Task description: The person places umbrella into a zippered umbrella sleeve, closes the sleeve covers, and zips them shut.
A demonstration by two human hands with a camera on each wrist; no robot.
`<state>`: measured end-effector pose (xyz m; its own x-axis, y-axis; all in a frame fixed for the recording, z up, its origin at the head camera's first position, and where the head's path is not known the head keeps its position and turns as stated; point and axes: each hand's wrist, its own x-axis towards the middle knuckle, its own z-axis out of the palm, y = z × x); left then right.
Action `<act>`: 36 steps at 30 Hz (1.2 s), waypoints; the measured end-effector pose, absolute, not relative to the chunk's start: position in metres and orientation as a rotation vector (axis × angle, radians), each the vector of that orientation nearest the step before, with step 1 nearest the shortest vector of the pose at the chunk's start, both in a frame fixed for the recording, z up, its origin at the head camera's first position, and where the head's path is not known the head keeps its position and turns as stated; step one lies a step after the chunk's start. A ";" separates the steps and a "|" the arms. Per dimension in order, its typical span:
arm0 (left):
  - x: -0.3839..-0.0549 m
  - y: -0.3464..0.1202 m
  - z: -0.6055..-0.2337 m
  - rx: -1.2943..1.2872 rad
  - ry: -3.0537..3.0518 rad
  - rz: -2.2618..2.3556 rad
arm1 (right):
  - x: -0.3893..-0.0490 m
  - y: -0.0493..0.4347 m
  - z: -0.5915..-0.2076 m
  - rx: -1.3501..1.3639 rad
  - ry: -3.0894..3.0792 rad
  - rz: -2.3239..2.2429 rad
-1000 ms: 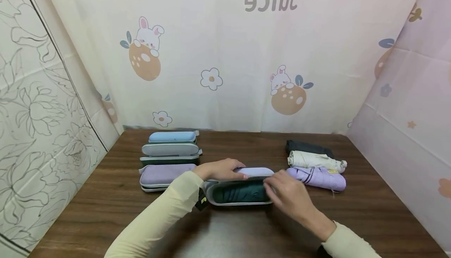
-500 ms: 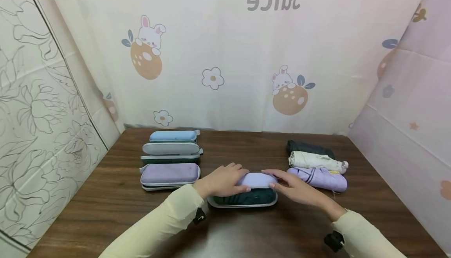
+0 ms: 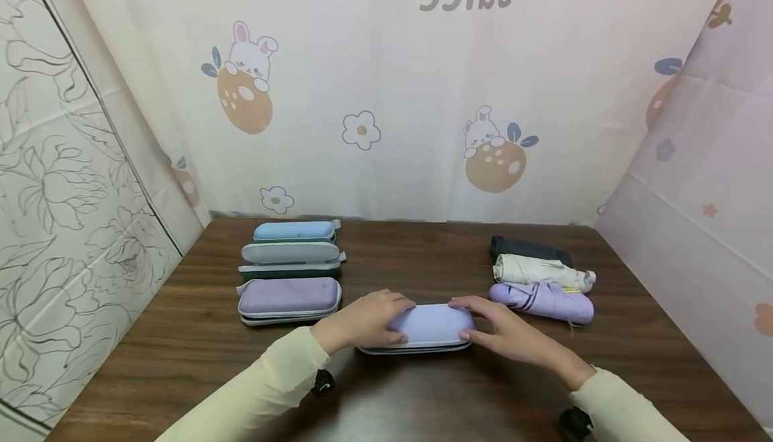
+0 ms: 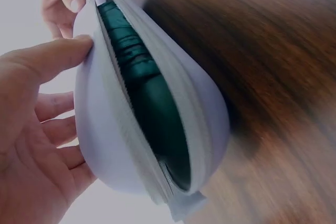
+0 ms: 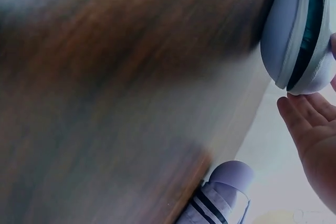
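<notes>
a lavender case (image 3: 431, 323) lies ajar — dark green bundle (image 4: 156, 109) inside.

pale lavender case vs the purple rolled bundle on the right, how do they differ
The pale lavender case has a smooth shell, while the purple rolled bundle is creased fabric with dark stripes. The case is held by the left hand and right hand; neither touches the bundle. The case gapes along its zip, showing dark green contents; the bundle is rolled up. Both are purplish and on the table.

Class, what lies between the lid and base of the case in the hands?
A dark green bundle lies between the lid and the base, plainest in the left wrist view.
</notes>
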<state>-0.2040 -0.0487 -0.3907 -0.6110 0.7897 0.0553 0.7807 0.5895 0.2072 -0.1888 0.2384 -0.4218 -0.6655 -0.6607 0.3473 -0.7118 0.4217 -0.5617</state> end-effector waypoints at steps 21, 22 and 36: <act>-0.204 -0.048 -0.397 1.459 2.841 0.283 | -0.241 0.234 -0.412 1.326 -2.841 1.163; -0.204 -0.049 -0.398 1.454 2.839 0.287 | -0.246 0.232 -0.413 1.366 -2.846 1.187; -0.204 -0.050 -0.398 1.437 2.829 0.262 | -0.276 0.227 -0.411 1.354 -3.164 1.483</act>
